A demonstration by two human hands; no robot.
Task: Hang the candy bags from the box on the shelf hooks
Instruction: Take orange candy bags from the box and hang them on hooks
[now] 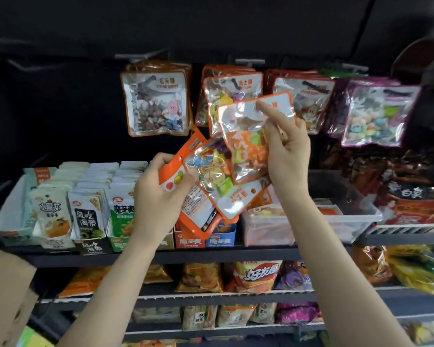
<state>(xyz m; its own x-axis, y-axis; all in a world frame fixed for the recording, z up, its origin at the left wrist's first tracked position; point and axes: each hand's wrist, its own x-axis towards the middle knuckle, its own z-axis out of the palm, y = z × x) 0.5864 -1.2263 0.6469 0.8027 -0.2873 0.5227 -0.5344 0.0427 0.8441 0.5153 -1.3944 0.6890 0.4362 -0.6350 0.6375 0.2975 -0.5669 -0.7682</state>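
Item, in progress: my right hand (287, 149) pinches one orange candy bag (254, 121), lifted toward the hook row (248, 61) above its fingertips. Just behind that bag, an orange-edged bunch (232, 91) already hangs; more hung bunches sit to either side. My left hand (158, 194), lower and to the left, grips a fan of spare bags (211, 186), unhung. Cardboard box (8, 296), below my left forearm, contents not visible. I judge it partway done; several bags remain.
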